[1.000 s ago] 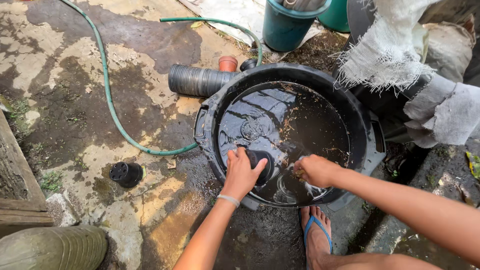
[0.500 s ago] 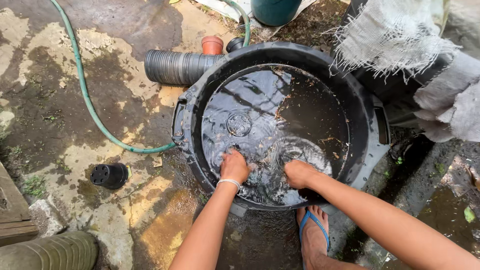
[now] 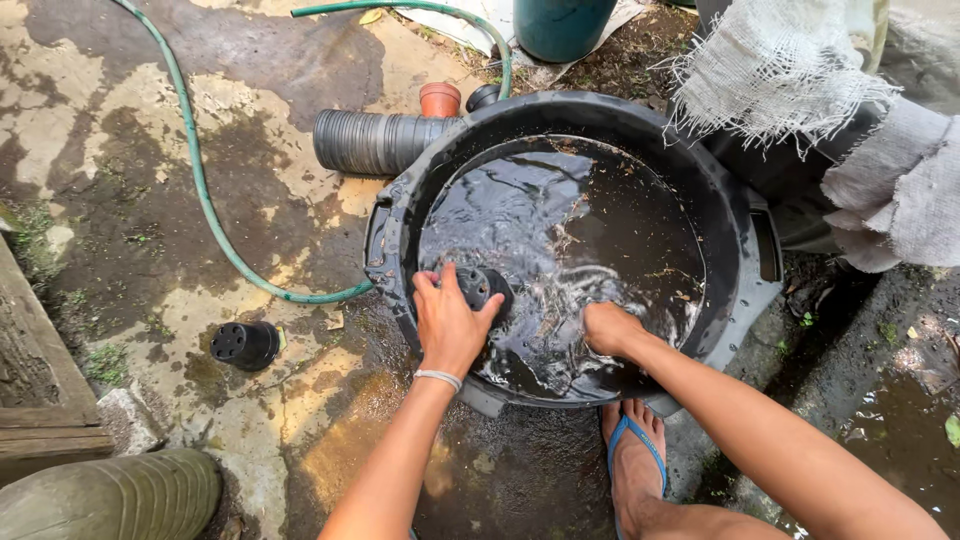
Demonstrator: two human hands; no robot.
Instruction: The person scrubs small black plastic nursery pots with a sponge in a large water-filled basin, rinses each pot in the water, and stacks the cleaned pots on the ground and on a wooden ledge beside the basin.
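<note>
Black plastic tub [image 3: 745,250] brims with murky, newly churned water. A small black pot [image 3: 484,287], underwater a moment ago, now breaks the surface gripped in the left hand [image 3: 448,322]. Right hand [image 3: 606,328] dips beside it, its grip hidden underwater.

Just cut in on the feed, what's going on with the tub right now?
A person crouches over a black tub of dirty water. The left hand holds a small black pot at the water's surface near the tub's near rim; the right hand is dipped in the water beside it, fingers hidden. The water is churned around both hands. Another black pot lies on the wet ground to the left, a stack of pots lies behind the tub, and a green hose curves past.
</note>
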